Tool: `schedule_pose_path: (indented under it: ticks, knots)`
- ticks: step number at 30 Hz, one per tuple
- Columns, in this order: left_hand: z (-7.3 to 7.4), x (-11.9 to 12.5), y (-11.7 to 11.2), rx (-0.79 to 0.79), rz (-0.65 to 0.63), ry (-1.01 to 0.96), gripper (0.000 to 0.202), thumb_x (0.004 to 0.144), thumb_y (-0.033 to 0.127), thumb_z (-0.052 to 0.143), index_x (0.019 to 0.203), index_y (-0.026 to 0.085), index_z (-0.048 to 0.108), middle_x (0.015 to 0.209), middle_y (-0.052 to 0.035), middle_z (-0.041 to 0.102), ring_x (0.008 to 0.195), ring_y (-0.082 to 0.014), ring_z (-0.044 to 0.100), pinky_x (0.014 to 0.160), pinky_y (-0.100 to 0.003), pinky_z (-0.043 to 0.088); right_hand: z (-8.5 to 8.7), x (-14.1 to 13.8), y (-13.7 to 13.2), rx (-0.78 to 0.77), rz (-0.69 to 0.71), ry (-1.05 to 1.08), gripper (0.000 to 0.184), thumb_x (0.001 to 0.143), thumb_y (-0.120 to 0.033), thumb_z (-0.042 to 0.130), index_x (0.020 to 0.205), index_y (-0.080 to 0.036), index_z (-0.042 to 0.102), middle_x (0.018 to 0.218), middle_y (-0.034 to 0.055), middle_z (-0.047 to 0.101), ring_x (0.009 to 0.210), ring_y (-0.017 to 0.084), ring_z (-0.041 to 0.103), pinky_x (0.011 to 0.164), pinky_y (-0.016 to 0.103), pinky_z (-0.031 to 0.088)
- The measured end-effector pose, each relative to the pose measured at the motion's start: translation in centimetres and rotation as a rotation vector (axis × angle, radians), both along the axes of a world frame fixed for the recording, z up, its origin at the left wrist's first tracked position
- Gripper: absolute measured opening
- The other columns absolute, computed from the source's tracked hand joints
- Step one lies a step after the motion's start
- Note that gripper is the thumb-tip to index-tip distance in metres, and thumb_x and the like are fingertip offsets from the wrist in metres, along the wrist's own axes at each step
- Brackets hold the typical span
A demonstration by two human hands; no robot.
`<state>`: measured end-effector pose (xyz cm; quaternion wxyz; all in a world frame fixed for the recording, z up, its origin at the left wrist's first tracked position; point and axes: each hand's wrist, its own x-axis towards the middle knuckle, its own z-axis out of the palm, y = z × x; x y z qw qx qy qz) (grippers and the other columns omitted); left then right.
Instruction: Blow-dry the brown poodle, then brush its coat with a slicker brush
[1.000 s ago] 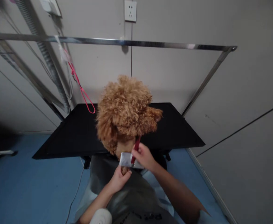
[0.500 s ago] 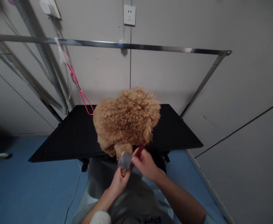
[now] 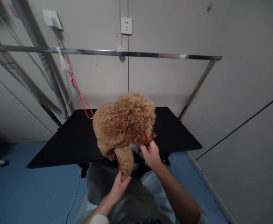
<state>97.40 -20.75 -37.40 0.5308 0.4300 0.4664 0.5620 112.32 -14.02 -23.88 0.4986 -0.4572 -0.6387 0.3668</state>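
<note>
Blue flooring (image 3: pixel 40 186) met a grey wall (image 3: pixel 94 81) on our left, where a ribbed hose (image 3: pixel 49 71) slanted down. Next we had the pink lead (image 3: pixel 81 96), its loop hanging by the left part of the black grooming table (image 3: pixel 80 140), and a metal rail (image 3: pixel 99 52) crossing above. On the table's near edge, around the middle, was the curly brown poodle (image 3: pixel 124 121), with one leg (image 3: pixel 125 160) stretched down over the edge towards us. Our left hand (image 3: pixel 119 188) was pinching the end of that leg between thumb and fingers. A wall socket (image 3: pixel 126 26) showed well above the dog. Farther right, our right hand (image 3: pixel 151 155) was curled around the red handle of the slicker brush (image 3: pixel 154 136). Half a second earlier its pad had covered the lower leg; now the brush had lifted off, up beside the curly fur, its pad blurred and partly hidden. That left the leg's fur in plain view, so we judged this a break between brush strokes, with the leg steadied. Whether the pad touched other fur, we could not tell.
</note>
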Motion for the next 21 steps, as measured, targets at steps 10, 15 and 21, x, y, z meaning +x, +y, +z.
schedule_pose_path:
  ticks: [10, 15, 21]
  knots:
    - [0.5, -0.8, -1.0, -0.085, -0.260, -0.023, 0.044, 0.073, 0.058, 0.065, 0.069, 0.015, 0.056, 0.044, 0.0056, 0.043, 0.038, -0.0054, 0.032, 0.040, -0.019, 0.021, 0.5, 0.1, -0.2, 0.030, 0.111, -0.097, 0.010, 0.077, -0.023, 0.062, 0.087, -0.020, 0.062, 0.076, 0.0017, 0.067, 0.069, 0.017, 0.062, 0.061, 0.026, 0.049]
    - [1.8, -1.9, -0.9, 0.007, -0.454, -0.042, 0.050, 0.081, 0.057, 0.055, 0.062, 0.012, 0.061, 0.040, 0.0026, 0.044, 0.035, -0.0049, 0.034, 0.042, -0.021, 0.020, 0.5, -0.3, -0.6, 0.005, -0.015, -0.118, 0.010, 0.080, -0.028, 0.058, 0.079, -0.020, 0.063, 0.070, 0.0022, 0.066, 0.065, 0.018, 0.062, 0.058, 0.027, 0.047]
    - [1.3, -2.4, -1.0, -0.051, -0.537, -0.183, 0.046, 0.078, 0.055, 0.062, 0.081, 0.010, 0.068, 0.049, -0.0005, 0.055, 0.034, -0.0042, 0.037, 0.039, -0.019, 0.018, 0.3, -0.2, -0.7, -0.037, 0.175, -0.125, 0.006, 0.077, -0.025, 0.062, 0.080, -0.020, 0.062, 0.066, -0.0007, 0.065, 0.056, 0.014, 0.058, 0.052, 0.024, 0.045]
